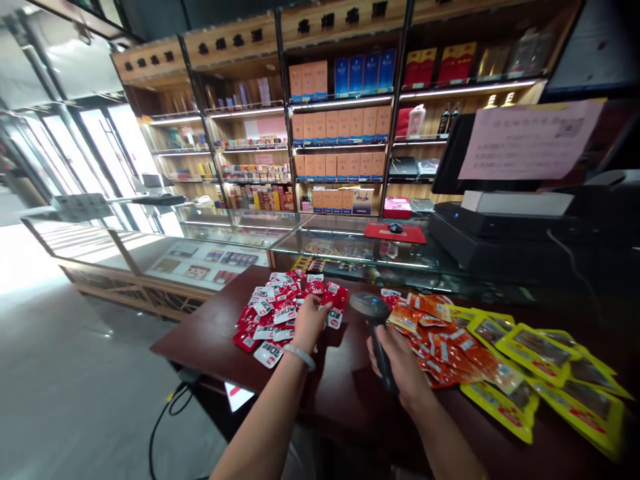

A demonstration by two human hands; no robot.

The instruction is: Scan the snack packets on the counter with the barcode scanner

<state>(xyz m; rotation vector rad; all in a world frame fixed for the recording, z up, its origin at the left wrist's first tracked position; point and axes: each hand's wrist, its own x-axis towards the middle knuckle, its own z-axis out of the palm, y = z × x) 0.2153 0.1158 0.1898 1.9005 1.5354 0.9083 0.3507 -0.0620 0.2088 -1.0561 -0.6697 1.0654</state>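
My left hand [310,321], wearing a pale bracelet, is closed with its fingertips on the edge of a red-and-white snack packet [336,295]. Beneath and left of that hand spreads a loose pile of similar red-and-white packets [274,313]. My right hand [400,363] is wrapped round the handle of a black barcode scanner [371,307], whose head is just right of the packet at my left fingers. Orange packets [445,343] lie heaped to the right of my right hand. Farther right are larger yellow packets [535,350] with clear windows.
The dark brown table [200,337] adjoins glass display counters [225,233]. On the counter sit a red mat [373,230] with a mouse [395,228] and a monitor bearing a paper notice [530,143]. Shelves of boxes [345,127] line the back. A cable [153,433] hangs at lower left.
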